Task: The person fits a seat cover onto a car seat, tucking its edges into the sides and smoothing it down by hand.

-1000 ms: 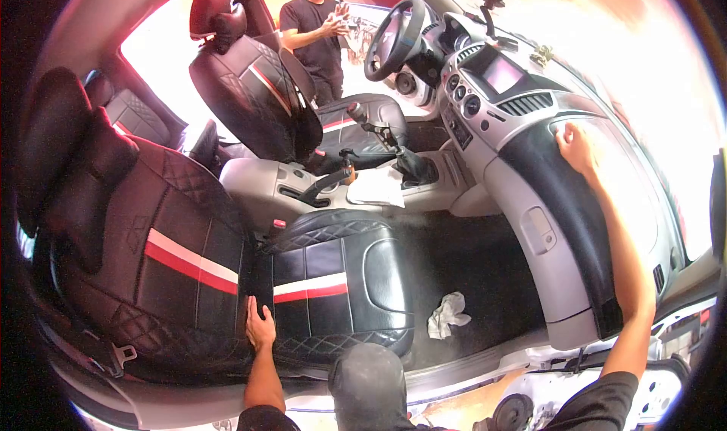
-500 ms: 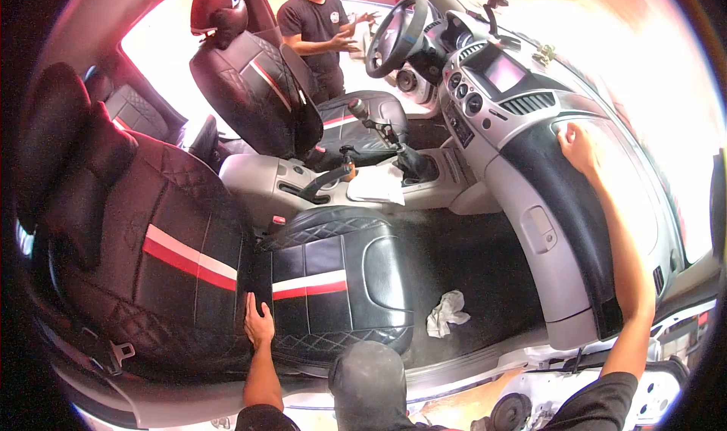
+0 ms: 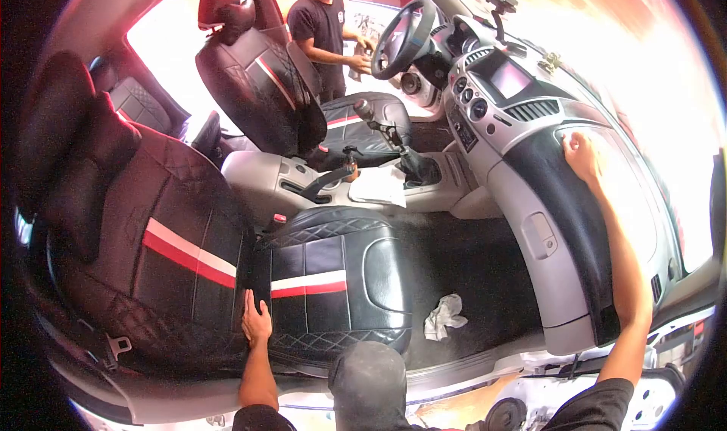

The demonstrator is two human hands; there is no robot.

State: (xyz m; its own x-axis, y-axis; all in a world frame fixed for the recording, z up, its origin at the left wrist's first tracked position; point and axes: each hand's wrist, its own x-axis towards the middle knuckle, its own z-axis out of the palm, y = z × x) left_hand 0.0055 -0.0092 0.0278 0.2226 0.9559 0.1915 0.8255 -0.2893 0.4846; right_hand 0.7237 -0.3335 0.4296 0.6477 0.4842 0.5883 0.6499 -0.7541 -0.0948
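My left hand [image 3: 257,319] rests with its fingers stretched out at the gap between the backrest and cushion of the black passenger seat [image 3: 326,257], which has a white and red stripe. Far to the right, my right hand [image 3: 581,155] lies on the top of the dashboard [image 3: 541,181], its fingers curled; whatever they might hold is hidden. A crumpled white cloth [image 3: 445,317] lies on the dark floor in front of the seat.
Across the car a person [image 3: 322,41] stands by the driver's side. Between the seats are the handbrake [image 3: 330,181], a spray bottle [image 3: 351,163], a white cloth [image 3: 379,185] and the gear lever [image 3: 386,132]. The steering wheel [image 3: 404,39] is beyond.
The view has shifted slightly. The other person has turned and lowered their hands toward the steering wheel's side. My hands have stayed in nearly the same places.
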